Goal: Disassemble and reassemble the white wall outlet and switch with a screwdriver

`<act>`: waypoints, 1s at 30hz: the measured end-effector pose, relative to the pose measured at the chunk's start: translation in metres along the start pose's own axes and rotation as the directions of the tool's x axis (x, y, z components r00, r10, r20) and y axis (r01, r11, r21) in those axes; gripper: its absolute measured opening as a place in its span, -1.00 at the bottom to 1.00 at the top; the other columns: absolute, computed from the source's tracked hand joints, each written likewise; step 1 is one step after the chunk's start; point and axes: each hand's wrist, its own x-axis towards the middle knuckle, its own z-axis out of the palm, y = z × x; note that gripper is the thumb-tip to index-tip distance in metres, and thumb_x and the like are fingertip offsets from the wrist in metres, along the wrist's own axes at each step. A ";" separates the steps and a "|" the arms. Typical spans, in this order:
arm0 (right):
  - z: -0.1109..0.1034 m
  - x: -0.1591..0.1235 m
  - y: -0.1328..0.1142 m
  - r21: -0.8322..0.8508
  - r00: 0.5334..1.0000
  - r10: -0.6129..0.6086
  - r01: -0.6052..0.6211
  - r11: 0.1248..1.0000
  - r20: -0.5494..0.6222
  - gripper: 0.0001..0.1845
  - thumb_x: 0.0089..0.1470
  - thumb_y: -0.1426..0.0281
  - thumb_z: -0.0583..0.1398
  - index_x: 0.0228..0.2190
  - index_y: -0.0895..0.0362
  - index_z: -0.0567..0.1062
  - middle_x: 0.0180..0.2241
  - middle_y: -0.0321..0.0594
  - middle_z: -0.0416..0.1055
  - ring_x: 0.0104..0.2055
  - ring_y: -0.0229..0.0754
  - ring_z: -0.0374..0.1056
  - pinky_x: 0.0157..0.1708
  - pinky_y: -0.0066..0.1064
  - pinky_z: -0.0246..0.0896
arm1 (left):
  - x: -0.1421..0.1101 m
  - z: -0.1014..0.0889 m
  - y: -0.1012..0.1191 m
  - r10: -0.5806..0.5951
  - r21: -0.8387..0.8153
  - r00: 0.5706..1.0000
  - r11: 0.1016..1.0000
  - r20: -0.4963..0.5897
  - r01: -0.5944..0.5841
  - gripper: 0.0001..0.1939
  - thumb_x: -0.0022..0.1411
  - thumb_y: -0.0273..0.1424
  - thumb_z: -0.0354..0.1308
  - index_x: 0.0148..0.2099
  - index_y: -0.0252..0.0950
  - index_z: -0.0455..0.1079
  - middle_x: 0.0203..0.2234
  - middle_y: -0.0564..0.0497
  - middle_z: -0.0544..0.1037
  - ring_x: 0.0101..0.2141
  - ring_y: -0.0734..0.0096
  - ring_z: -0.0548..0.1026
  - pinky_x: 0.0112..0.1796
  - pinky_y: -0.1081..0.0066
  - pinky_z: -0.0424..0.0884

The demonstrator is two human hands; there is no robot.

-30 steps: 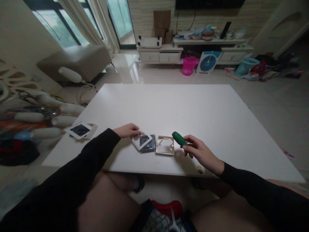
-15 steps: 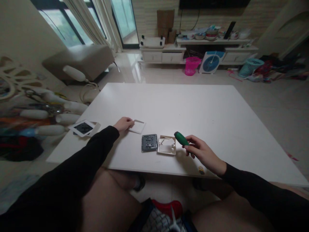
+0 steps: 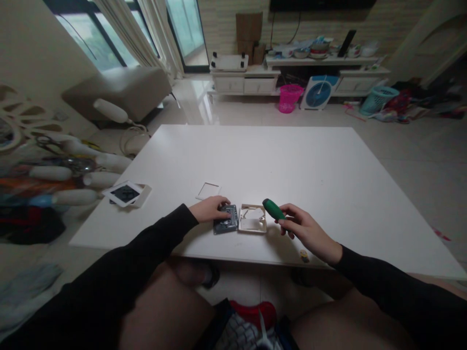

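Our left hand (image 3: 210,210) lies over the left part of a dark grey mounting plate (image 3: 228,224), thumb on its face, fingers bent, though we cannot tell whether they grip it; just beyond that hand a thin white frame (image 3: 199,197) lies on the table (image 3: 292,160). Our right hand (image 3: 301,226) pinches a green-handled screwdriver (image 3: 273,209), with an open white box (image 3: 252,231) to its left, next to the plate.
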 end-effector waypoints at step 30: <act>0.013 -0.025 -0.007 -0.238 0.892 -0.452 0.436 0.868 -0.014 -0.63 0.14 0.29 0.36 0.00 -0.03 0.55 -0.21 -0.16 0.54 -0.34 -0.12 0.44 -0.43 -0.31 0.34 | -0.079 0.024 0.080 0.829 0.025 0.559 0.560 -0.020 -0.828 -0.81 0.20 -0.50 0.33 -0.37 -0.05 0.55 -0.09 0.09 0.73 -0.03 0.14 0.70 0.20 -0.05 0.54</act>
